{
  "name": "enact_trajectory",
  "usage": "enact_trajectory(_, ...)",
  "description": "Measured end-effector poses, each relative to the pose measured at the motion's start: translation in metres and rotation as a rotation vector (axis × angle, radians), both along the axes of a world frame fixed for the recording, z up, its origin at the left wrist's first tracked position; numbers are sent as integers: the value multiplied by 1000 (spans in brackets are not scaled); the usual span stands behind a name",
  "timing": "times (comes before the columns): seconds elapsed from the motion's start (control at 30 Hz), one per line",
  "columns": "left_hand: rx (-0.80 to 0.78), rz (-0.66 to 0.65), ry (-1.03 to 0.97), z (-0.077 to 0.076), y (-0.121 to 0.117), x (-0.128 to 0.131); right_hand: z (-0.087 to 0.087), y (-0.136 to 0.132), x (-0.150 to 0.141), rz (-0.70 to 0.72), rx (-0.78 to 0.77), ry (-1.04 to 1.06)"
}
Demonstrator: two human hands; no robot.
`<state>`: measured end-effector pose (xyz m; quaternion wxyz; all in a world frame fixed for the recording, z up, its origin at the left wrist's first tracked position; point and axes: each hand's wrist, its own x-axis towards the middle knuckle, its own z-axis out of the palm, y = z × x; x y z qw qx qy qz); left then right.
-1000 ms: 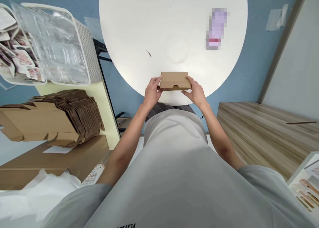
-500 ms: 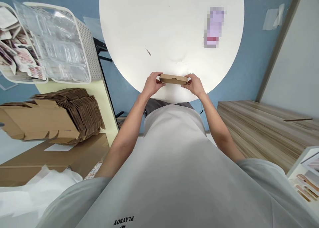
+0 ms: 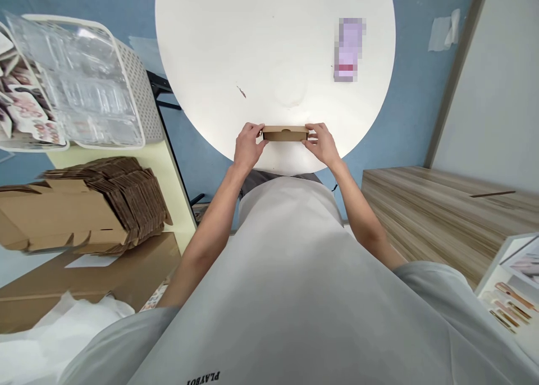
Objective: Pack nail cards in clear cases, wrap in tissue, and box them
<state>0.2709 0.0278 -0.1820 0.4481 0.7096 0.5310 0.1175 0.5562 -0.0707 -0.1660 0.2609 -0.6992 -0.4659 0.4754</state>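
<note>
A small brown cardboard box (image 3: 285, 134) is held at the near edge of the round white table (image 3: 219, 48). Its narrow side, with a half-round thumb notch at the top edge, faces me. My left hand (image 3: 247, 146) grips the box's left end, fingers at the top and thumb lower down. At the opposite end my right hand (image 3: 323, 145) grips it likewise, thumb at the lower corner. The inside of the box is hidden. Farther off on the table's right lies a pixelated purple item (image 3: 349, 49) with a red band.
To the left, a white basket (image 3: 154, 115) holds clear plastic trays, beside another with printed cards. Flattened cardboard boxes (image 3: 138, 205) are stacked on a pale yellow surface (image 3: 179, 202). A wood-grain cabinet (image 3: 421, 205) stands at right, near a white display tray (image 3: 501, 261) with brushes.
The box has tipped in my hands, so its broad top no longer shows and its narrow side faces me. Both hands stay on its ends. The whole view has shifted slightly.
</note>
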Motion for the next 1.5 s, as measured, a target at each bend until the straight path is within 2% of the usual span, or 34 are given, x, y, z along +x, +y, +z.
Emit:
enact_trajectory(0.23, -17, 107, -6, -13, 1, 9, -12, 4, -4, -42, 18, -39)
enact_trajectory(0.5, 41, 97, -78, -24, 5, 8, -20, 9, -4, -81, 34, -125)
enact_trajectory(0.77, 124, 43, -101, -18, -7, -1, -21, -1, -4, -121, 31, 45)
enact_trajectory(0.97, 193, 58, -40, -20, -23, -2, -20, -11, -6, -59, 87, -107)
enact_trajectory(1.13, 144, 85, -106, -18, -24, -1, -27, -21, -8, -128, 101, 4)
enact_trajectory(1.3, 49, 101, -97, -15, -6, -3, -36, -16, -5, -221, -58, 134)
enact_trajectory(1.4, -36, 93, -48, -15, 7, -3, -31, -8, -2, -249, -140, 129)
enact_trajectory(1.5, -80, 81, -15, -10, 13, -2, -19, -4, -2, -199, -106, 10)
